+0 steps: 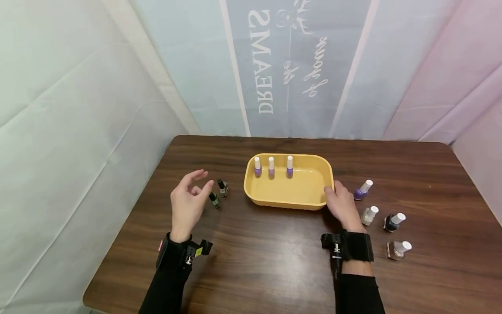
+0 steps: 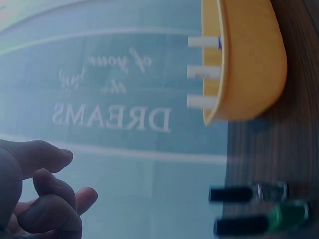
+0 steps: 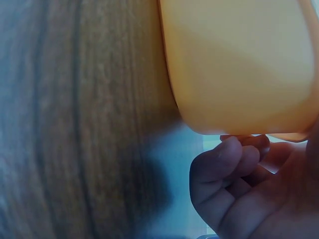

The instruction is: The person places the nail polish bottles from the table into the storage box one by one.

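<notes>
A yellow tray (image 1: 286, 205) lies on the table, with three white-capped purple nail polish bottles (image 1: 290, 167) standing along its far side. My right hand (image 1: 343, 206) grips the tray's right end, thumb over the rim; in the right wrist view the other fingers curl against the outside of the wall. My left hand (image 1: 188, 205) is raised on the left, fingers loosely bent and holding nothing. Just beyond its thumb are a green nail polish bottle (image 1: 214, 200) and a clear-looking one (image 1: 223, 188), both black-capped. The left wrist view shows the hand apart from them.
Right of the tray are several white-capped bottles: a purple one (image 1: 361, 192), a pale one (image 1: 368, 215), a dark one (image 1: 392, 222) and a glittery one (image 1: 398, 250). The brown wooden table (image 1: 266, 270) meets a printed curtain (image 1: 306, 117) at the back.
</notes>
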The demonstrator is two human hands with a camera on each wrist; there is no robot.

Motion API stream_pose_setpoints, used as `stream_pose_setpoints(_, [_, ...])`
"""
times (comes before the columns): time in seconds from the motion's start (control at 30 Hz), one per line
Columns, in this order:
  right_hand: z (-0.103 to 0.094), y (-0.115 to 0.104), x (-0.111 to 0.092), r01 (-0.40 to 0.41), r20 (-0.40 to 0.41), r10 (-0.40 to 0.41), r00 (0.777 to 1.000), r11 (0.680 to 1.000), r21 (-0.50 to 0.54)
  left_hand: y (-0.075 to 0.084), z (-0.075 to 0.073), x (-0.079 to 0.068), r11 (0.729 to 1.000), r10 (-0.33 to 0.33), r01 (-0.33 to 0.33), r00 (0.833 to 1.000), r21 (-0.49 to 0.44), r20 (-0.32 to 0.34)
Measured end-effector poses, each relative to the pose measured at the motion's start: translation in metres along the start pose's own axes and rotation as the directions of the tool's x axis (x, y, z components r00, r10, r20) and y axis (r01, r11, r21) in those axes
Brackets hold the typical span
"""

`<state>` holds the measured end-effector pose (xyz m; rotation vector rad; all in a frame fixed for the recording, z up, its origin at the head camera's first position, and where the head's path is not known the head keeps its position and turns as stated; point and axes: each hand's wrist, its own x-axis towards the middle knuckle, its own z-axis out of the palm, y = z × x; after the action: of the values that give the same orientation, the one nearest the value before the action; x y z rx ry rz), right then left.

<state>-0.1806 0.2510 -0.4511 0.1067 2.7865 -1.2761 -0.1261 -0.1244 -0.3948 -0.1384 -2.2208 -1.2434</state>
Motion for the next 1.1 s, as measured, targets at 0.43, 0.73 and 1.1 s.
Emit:
stream_pose_setpoints(0.43, [-0.003, -0.001, -0.001, -0.002, 0.016, 0.002, 1.000, 1.000, -0.009, -0.021, -0.040, -0.017, 0.978, -0.188, 0.200, 0.968, 0.058, -0.168])
stream_pose_setpoints(0.73, [-0.002, -0.002, -0.001, -0.025, 0.036, 0.025, 0.999, 1.000, -0.005, -0.051, -0.038, -0.028, 0.902, -0.394, 0.415, 0.904, 0.117, -0.168])
stream_pose_setpoints(1.1, [-0.002, -0.004, -0.001, -0.030, 0.031, 0.030, 0.999, 0.999, -0.010, -0.068, -0.026, -0.030, 0.865, -0.452, 0.470, 0.882, 0.178, -0.133])
